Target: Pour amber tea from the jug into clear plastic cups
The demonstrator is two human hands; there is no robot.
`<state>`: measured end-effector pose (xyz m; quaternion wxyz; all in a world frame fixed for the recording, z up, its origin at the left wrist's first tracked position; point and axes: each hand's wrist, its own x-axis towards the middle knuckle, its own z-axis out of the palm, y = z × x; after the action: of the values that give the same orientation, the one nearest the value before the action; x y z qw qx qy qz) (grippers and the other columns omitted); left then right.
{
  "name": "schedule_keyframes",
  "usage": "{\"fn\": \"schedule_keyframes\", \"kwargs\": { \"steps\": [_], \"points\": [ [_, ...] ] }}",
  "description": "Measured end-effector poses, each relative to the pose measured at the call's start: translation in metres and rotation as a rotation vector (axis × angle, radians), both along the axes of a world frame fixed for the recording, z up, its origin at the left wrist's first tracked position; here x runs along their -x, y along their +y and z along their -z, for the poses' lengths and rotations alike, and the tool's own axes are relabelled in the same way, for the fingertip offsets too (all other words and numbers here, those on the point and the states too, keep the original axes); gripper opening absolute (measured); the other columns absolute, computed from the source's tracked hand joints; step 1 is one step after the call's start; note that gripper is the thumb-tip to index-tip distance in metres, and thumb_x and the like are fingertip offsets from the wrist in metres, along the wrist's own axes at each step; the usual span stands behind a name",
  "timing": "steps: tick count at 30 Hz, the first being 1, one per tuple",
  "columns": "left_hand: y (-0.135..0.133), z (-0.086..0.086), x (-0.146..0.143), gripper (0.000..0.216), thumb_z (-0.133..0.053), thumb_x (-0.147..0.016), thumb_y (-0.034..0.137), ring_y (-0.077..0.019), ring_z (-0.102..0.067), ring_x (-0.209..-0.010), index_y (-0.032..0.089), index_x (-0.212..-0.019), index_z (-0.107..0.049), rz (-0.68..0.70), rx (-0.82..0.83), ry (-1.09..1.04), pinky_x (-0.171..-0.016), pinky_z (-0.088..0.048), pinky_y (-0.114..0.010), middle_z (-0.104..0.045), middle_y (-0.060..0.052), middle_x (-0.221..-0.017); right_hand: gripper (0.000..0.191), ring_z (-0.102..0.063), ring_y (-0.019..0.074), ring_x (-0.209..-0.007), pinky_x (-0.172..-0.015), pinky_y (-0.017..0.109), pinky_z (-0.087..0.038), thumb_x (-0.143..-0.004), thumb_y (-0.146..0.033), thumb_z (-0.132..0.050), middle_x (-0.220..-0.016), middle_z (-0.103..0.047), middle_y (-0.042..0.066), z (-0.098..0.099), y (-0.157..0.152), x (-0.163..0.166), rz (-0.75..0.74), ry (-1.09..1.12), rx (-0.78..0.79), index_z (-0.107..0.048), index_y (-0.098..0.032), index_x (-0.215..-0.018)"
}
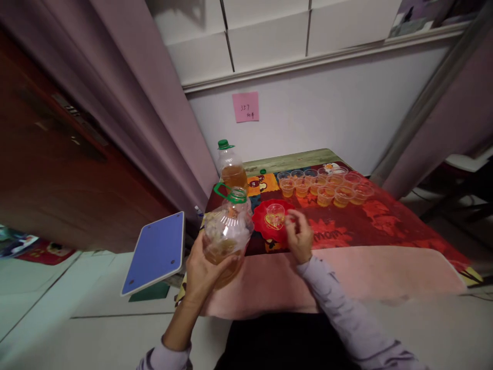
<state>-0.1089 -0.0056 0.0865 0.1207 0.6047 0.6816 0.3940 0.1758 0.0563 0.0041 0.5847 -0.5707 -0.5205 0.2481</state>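
Observation:
My left hand (206,267) is wrapped round the side of a large clear plastic bottle (231,234) with amber liquid low inside. The bottle leans slightly, and its green-ringed mouth is uncapped. My right hand (300,234) is at the right edge of a red scalloped plate (261,226), its fingers bent together; what they hold, if anything, I cannot make out. On that plate stands a clear plastic cup (275,210), over a yellow heart pattern. Whether the fingers touch the cup is unclear.
Behind stands a second bottle (233,174), green-capped, with amber liquid. Several clear cups (325,194) of amber liquid are grouped at the back right. A loose green cap (263,171) lies near the wall. A pink cloth (346,270) covers the front edge; a blue board (157,252) sits left.

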Motion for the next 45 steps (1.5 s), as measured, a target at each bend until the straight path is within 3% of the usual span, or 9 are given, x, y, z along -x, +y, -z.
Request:
{"fn": "schedule_keyframes", "kwargs": {
  "steps": [3, 5, 7, 11, 15, 23, 31, 35, 45],
  "points": [
    [0.004, -0.012, -0.007, 0.100, -0.095, -0.057, 0.062, -0.0387, -0.072, -0.123, 0.020, -0.142, -0.061, 0.012, 0.047, 0.018, -0.107, -0.058, -0.056, -0.076, -0.014, -0.130, 0.043, -0.071, 0.0225, -0.076, -0.068, 0.033, -0.057, -0.105, -0.058, -0.048, -0.097, -0.076, 0.008, -0.001, -0.019, 0.049, -0.416, 0.163, 0.051, -0.067, -0.024, -0.123],
    [0.007, -0.019, -0.010, 0.099, -0.095, -0.057, 0.058, -0.0372, -0.074, -0.119, 0.021, -0.142, -0.061, 0.043, 0.092, 0.047, -0.105, -0.059, -0.053, -0.077, -0.012, -0.129, 0.046, -0.074, 0.0254, -0.089, -0.079, 0.037, -0.061, -0.103, -0.063, -0.053, -0.101, -0.077, 0.007, 0.003, -0.026, 0.073, -0.627, 0.257, 0.050, -0.066, -0.026, -0.127],
    [0.010, -0.025, -0.011, 0.101, -0.096, -0.054, 0.056, -0.0375, -0.074, -0.118, 0.021, -0.143, -0.062, 0.072, 0.122, 0.101, -0.105, -0.059, -0.053, -0.077, -0.012, -0.129, 0.055, -0.074, 0.0295, -0.113, -0.097, 0.044, -0.062, -0.100, -0.070, -0.056, -0.116, -0.077, 0.007, 0.009, -0.029, 0.087, -0.721, 0.327, 0.043, -0.064, -0.028, -0.135],
    [0.017, -0.033, -0.009, 0.099, -0.097, -0.054, 0.056, -0.0403, -0.075, -0.117, 0.021, -0.141, -0.065, 0.147, 0.150, 0.242, -0.104, -0.060, -0.056, -0.079, -0.014, -0.123, 0.077, -0.068, 0.0334, -0.131, -0.111, 0.051, -0.058, -0.089, -0.085, -0.063, -0.133, -0.073, 0.008, 0.023, -0.027, 0.092, -0.739, 0.424, 0.092, -0.062, -0.030, -0.143],
    [0.026, -0.037, -0.008, 0.100, -0.098, -0.053, 0.052, -0.0435, -0.073, -0.123, 0.018, -0.141, -0.065, 0.198, 0.215, 0.374, -0.105, -0.059, -0.057, -0.075, -0.020, -0.136, 0.087, -0.074, 0.0335, -0.117, -0.098, 0.052, -0.065, -0.086, -0.087, -0.066, -0.141, -0.070, 0.011, 0.037, -0.025, 0.090, -0.794, 0.528, 0.146, -0.058, -0.031, -0.151],
    [0.032, -0.060, -0.020, 0.103, -0.093, -0.062, 0.050, -0.0407, -0.071, -0.129, 0.016, -0.152, -0.056, 0.219, 0.442, 0.485, -0.105, -0.057, -0.047, -0.072, -0.021, -0.144, 0.080, -0.077, 0.0257, -0.090, -0.075, 0.042, -0.067, -0.088, -0.075, -0.076, -0.119, -0.078, 0.008, 0.052, -0.023, 0.092, -0.918, 0.728, 0.221, -0.059, -0.028, -0.150],
    [0.042, -0.085, -0.033, 0.099, -0.091, -0.064, 0.056, -0.0403, -0.072, -0.128, 0.020, -0.149, -0.056, 0.211, 0.564, 0.569, -0.104, -0.055, -0.045, -0.073, -0.020, -0.142, 0.061, -0.079, 0.0231, -0.084, -0.075, 0.037, -0.066, -0.086, -0.071, -0.081, -0.100, -0.081, 0.005, 0.051, -0.024, 0.098, -0.943, 0.923, 0.299, -0.068, -0.026, -0.124],
    [0.045, -0.094, -0.039, 0.087, -0.088, -0.066, 0.056, -0.0413, -0.073, -0.121, 0.019, -0.140, -0.061, 0.211, 0.593, 0.633, -0.095, -0.056, -0.044, -0.076, -0.020, -0.135, 0.055, -0.078, 0.0216, -0.081, -0.075, 0.037, -0.067, -0.085, -0.069, -0.083, -0.095, -0.080, 0.003, 0.048, -0.023, 0.099, -0.943, 0.967, 0.311, -0.069, -0.025, -0.114],
    [0.049, -0.099, -0.046, 0.082, -0.087, -0.065, 0.055, -0.0383, -0.076, -0.111, 0.019, -0.135, -0.062, 0.234, 0.585, 0.637, -0.087, -0.055, -0.042, -0.080, -0.016, -0.120, 0.052, -0.075, 0.0188, -0.077, -0.071, 0.034, -0.066, -0.082, -0.068, -0.086, -0.089, -0.077, 0.001, 0.050, -0.020, 0.099, -0.898, 0.997, 0.313, -0.071, -0.025, -0.107]
  ]
}}
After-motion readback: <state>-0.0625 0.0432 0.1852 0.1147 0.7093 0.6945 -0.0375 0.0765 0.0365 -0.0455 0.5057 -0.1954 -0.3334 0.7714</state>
